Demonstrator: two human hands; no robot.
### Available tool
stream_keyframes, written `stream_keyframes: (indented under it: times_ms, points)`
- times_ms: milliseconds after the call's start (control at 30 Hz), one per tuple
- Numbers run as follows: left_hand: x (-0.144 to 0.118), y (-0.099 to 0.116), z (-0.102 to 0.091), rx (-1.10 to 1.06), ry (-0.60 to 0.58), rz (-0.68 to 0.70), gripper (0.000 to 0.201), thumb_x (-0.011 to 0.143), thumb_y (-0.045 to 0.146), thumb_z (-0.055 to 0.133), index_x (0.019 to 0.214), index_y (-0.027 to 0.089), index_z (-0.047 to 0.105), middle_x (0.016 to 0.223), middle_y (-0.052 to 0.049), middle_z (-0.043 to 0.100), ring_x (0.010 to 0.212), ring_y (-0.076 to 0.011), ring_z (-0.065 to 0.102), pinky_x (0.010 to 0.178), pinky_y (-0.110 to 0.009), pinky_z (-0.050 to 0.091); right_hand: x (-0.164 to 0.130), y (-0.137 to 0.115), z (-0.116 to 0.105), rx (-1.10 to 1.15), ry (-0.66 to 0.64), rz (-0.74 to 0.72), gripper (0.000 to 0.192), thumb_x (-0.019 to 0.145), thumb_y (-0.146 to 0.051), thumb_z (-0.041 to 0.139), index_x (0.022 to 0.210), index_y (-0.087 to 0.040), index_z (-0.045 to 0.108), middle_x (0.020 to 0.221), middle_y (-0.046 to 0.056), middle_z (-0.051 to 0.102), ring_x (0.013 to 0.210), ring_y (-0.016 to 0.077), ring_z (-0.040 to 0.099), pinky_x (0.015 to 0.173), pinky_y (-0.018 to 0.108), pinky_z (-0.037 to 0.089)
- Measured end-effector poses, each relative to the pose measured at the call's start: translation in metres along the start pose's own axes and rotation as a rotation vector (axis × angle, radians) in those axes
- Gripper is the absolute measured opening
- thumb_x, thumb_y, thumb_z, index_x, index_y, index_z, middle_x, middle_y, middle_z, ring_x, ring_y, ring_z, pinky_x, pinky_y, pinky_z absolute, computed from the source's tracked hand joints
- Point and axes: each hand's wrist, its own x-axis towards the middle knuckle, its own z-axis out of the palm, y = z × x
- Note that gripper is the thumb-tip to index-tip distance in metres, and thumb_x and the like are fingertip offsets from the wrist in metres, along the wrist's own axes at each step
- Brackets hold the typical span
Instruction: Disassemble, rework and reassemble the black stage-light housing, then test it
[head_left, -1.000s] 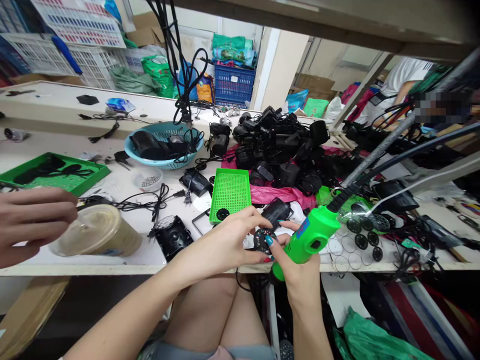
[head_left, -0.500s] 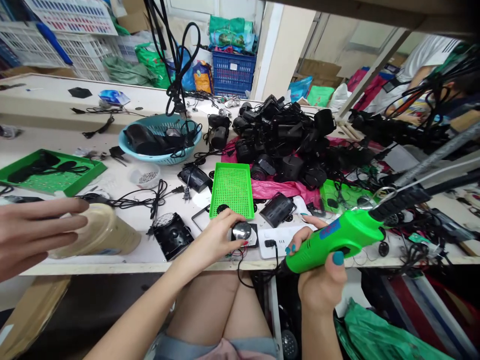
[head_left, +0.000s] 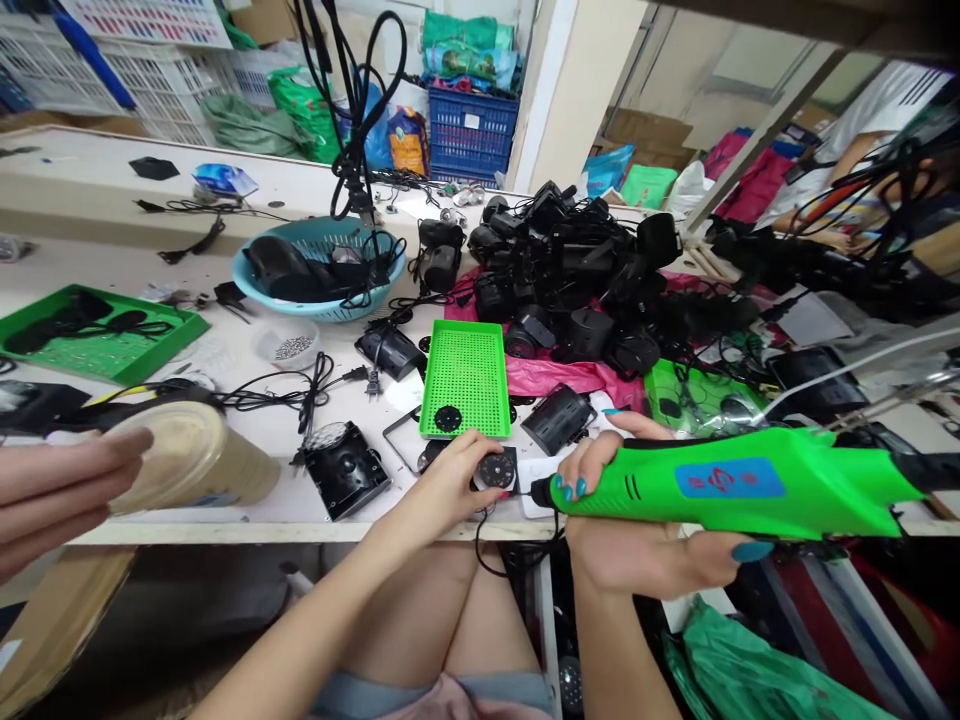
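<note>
Wrapped around the smooth green plastic screwdriver [head_left: 735, 485], right hand [head_left: 645, 540] sits at lower right; left hand [head_left: 450, 480] pinches a round black disc [head_left: 495, 470] at center, on the white bench [head_left: 247, 500].

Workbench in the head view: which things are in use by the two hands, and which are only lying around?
In use:
left hand on round black disc
right hand gripping green power tool

Lying about:
green mesh tray
blue basket
pile of black housings
tan tub

The co-worker's hand [head_left: 52, 490] is cut off, perhaps touching the jar [head_left: 191, 455].
</note>
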Motion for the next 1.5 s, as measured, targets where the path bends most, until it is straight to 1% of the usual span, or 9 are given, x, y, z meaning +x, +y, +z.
stream_keyframes:
  times_ms: [233,400,533,700,900,1067,1233,1367,1500]
  points:
    - [0.001,0.003,-0.001,-0.019,-0.018,-0.014,0.041,0.080,0.012,0.076,0.117,0.022,0.061,0.105,-0.003,0.058,0.096,-0.0220,0.059,0.086,-0.035,0.048,0.012,0.024,0.014,0.097,-0.091,-0.105,0.065,0.081,-0.079,0.050,0.101,-0.020,0.064,0.055,-0.004,0.053,0.045,0.0161,0.043,0.046,0.030,0.037]
    - [0.002,0.003,-0.001,-0.016,-0.016,-0.011,0.046,0.078,0.009,0.075,0.119,0.021,0.060,0.106,-0.004,0.058,0.096,-0.0220,0.059,0.086,-0.034,0.048,0.011,0.037,0.013,0.079,-0.109,-0.069,0.058,0.082,-0.077,0.047,0.101,-0.023,0.062,0.057,-0.003,0.052,0.046,0.0180,0.043,0.047,0.032,0.037]
    - [0.002,0.001,-0.001,-0.018,-0.021,0.002,0.049,0.078,0.009,0.076,0.122,0.022,0.059,0.106,-0.003,0.056,0.097,-0.0218,0.059,0.088,-0.034,0.048,0.012,0.038,0.014,-0.015,-0.070,-0.068,0.064,0.080,-0.082,0.043,0.100,-0.024,0.063,0.054,-0.003,0.049,0.044,0.0187,0.041,0.046,0.034,0.036]
    - [0.002,0.001,-0.002,-0.011,-0.023,-0.003,0.050,0.078,0.011,0.076,0.124,0.023,0.059,0.105,-0.003,0.057,0.095,-0.0219,0.059,0.086,-0.034,0.049,0.015,0.040,0.015,0.008,-0.119,-0.083,0.066,0.085,-0.080,0.036,0.102,-0.022,0.064,0.054,-0.003,0.050,0.043,0.0171,0.045,0.045,0.031,0.039]
    - [0.001,0.000,-0.001,-0.005,-0.024,0.002,0.052,0.078,0.011,0.077,0.125,0.022,0.058,0.106,-0.004,0.057,0.096,-0.0223,0.059,0.087,-0.035,0.049,0.017,0.041,0.018,0.047,-0.121,-0.086,0.066,0.082,-0.078,0.045,0.101,-0.019,0.065,0.054,-0.003,0.052,0.043,0.0155,0.045,0.044,0.029,0.040]
    - [0.001,0.000,0.000,-0.004,-0.025,0.000,0.049,0.078,0.012,0.077,0.122,0.021,0.059,0.107,-0.004,0.057,0.098,-0.0232,0.060,0.088,-0.035,0.049,0.016,0.041,0.020,0.056,-0.109,-0.104,0.063,0.085,-0.075,0.044,0.101,-0.018,0.066,0.054,-0.004,0.052,0.042,0.0144,0.045,0.042,0.027,0.040]
    - [0.002,0.001,0.000,0.018,-0.022,0.010,0.041,0.078,0.013,0.077,0.115,0.020,0.060,0.103,-0.003,0.057,0.097,-0.0231,0.058,0.087,-0.035,0.049,0.016,0.043,0.019,0.011,-0.167,-0.083,0.063,0.081,-0.078,0.045,0.100,-0.021,0.064,0.055,-0.004,0.052,0.042,0.0152,0.046,0.042,0.029,0.042]
    - [0.003,0.001,0.000,0.026,-0.023,0.001,0.035,0.077,0.013,0.077,0.108,0.020,0.061,0.101,-0.004,0.058,0.098,-0.0243,0.058,0.089,-0.038,0.049,0.018,0.043,0.021,-0.099,-0.231,-0.028,0.065,0.079,-0.084,0.040,0.094,-0.024,0.060,0.058,-0.002,0.053,0.045,0.0178,0.051,0.042,0.032,0.045]
    - [0.002,-0.002,0.003,0.023,0.005,0.018,0.035,0.077,0.013,0.076,0.107,0.020,0.061,0.105,-0.005,0.060,0.102,-0.0261,0.059,0.091,-0.040,0.050,0.021,0.043,0.027,-0.123,-0.249,-0.009,0.069,0.077,-0.087,0.037,0.091,-0.024,0.061,0.068,0.003,0.059,0.052,0.0208,0.059,0.040,0.033,0.046]
